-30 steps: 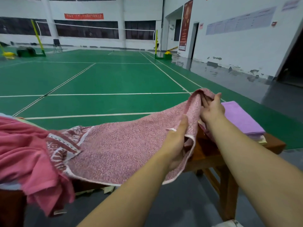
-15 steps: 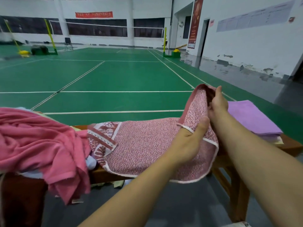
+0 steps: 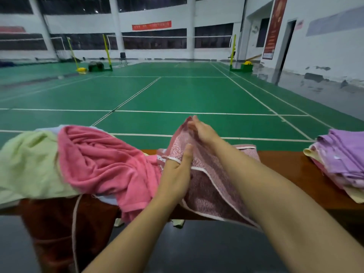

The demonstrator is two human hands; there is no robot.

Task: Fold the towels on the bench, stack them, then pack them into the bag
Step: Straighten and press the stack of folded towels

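Observation:
A pink speckled towel (image 3: 204, 190) with white trim lies folded over on the brown wooden bench (image 3: 291, 170). My left hand (image 3: 177, 174) pinches its near corner between thumb and fingers. My right hand (image 3: 202, 131) holds the far corner raised above the bench. To the left sits a heap of unfolded towels, a plain pink towel (image 3: 102, 160) on top and a pale green towel (image 3: 29, 166) beside it. At the right end of the bench rests a stack of folded towels (image 3: 342, 160), purple on top.
Below the heap hangs a dark red cloth or bag (image 3: 59, 229) with a pale cord. Dark floor lies in front of the bench. Beyond it stretches a green badminton court (image 3: 177, 91) with net posts and a white wall at right.
Both hands have carried the towel's right end leftward over itself, toward the heap. The view has swung left, so the purple stack now sits at the right edge.

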